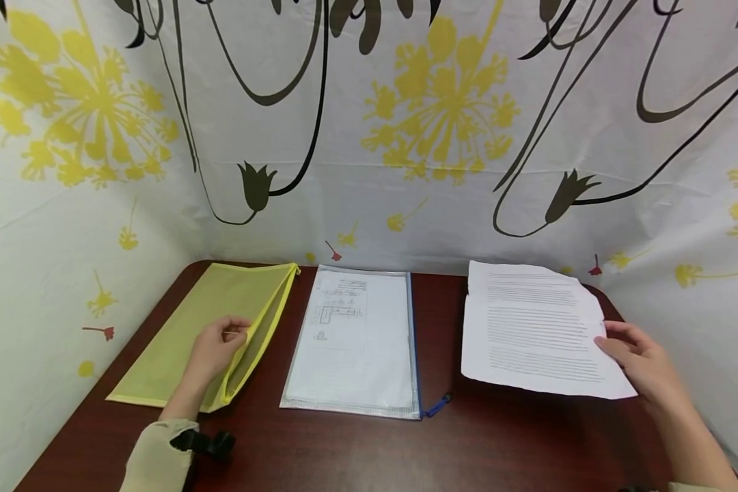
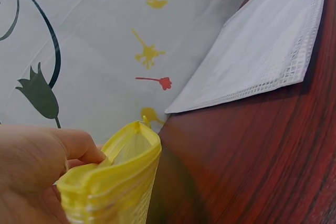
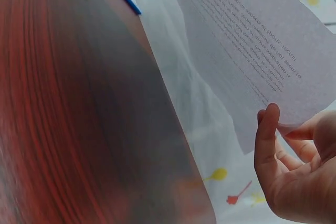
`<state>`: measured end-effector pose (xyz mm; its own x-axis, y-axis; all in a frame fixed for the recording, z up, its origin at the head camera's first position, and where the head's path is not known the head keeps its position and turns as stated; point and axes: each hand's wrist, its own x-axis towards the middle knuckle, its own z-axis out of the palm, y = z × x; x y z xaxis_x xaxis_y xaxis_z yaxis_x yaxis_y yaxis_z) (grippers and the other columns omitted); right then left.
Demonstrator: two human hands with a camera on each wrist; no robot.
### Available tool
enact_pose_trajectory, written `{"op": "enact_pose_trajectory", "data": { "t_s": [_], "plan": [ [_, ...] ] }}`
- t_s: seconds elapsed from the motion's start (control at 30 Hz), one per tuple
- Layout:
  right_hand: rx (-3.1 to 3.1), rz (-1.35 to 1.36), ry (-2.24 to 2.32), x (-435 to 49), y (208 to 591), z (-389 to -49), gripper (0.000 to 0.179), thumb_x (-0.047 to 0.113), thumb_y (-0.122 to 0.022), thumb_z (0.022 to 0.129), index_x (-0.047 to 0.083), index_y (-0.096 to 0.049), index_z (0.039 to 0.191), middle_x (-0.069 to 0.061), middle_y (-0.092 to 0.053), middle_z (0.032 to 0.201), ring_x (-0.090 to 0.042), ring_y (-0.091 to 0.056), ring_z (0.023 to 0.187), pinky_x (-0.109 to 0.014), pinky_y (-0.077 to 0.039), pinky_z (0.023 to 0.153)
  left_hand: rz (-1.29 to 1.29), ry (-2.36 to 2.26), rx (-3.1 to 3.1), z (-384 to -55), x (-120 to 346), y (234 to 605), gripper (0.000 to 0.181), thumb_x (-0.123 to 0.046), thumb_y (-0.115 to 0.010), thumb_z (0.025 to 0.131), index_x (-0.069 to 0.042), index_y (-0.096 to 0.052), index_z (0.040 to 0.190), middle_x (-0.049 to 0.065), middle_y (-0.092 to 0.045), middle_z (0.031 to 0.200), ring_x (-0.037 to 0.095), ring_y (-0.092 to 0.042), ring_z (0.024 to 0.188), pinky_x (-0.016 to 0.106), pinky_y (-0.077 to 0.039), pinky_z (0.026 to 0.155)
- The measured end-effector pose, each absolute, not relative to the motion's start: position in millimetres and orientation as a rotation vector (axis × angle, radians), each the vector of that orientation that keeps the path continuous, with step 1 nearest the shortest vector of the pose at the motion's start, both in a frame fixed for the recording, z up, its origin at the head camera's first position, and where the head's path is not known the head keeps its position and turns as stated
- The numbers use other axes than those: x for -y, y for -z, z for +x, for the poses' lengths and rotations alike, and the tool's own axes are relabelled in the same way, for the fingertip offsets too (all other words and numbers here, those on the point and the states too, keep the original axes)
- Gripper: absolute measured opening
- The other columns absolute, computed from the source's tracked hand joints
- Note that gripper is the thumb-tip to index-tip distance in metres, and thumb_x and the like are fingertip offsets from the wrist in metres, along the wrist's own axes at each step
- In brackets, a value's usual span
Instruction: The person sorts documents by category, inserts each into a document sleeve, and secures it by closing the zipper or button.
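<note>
On the left lies a yellow mesh zipper pouch [image 1: 190, 328], its right edge parted. My left hand [image 1: 220, 345] pinches one lip of that opening; the left wrist view shows the gap in the yellow pouch [image 2: 131, 153] beside the fingers of the left hand [image 2: 47, 161]. At the right, my right hand [image 1: 636, 359] pinches the right edge of a printed sheet of paper [image 1: 531, 331], held raised over the table. In the right wrist view, the right hand [image 3: 299, 166] has thumb and fingers on the edge of the paper [image 3: 247, 40].
Between the hands lies a clear zipper pouch [image 1: 353, 342] with a blue zip and a printed sheet inside. Its blue pull tab [image 1: 438, 404] sticks out at the lower right. A patterned white cloth [image 1: 344, 137] hangs behind the dark wooden table [image 1: 369, 451] and along its sides.
</note>
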<state>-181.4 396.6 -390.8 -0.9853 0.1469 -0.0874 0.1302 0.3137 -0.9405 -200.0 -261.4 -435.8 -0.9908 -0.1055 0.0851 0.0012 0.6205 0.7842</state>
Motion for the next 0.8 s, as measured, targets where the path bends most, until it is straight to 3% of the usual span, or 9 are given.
{"op": "enact_pose_trajectory", "data": {
  "t_s": [0.23,0.8],
  "plan": [
    [2.562,-0.192,-1.828,-380,392,-188,0.018,0.025,-0.060,0.100,0.041,-0.056,0.107,0.021,-0.069,0.080,-0.010,-0.069,0.062,-0.027,-0.057,0.052,0.092,1.333,2.713,-200,258,437,0.026,-0.009,-0.057,0.098,0.002,-0.065,0.120,0.021,-0.068,0.111,0.014,-0.063,0.089,0.021,-0.050,0.072],
    [2.630,-0.054,-1.771,-332,392,-200,0.016,0.027,-0.058,0.101,0.035,-0.057,0.115,0.024,-0.068,0.086,-0.009,-0.069,0.066,-0.027,-0.058,0.057,0.050,1.357,2.700,-198,246,435,0.025,-0.007,-0.057,0.098,0.003,-0.065,0.120,0.021,-0.068,0.111,0.023,-0.066,0.095,0.021,-0.051,0.075]
  ]
}}
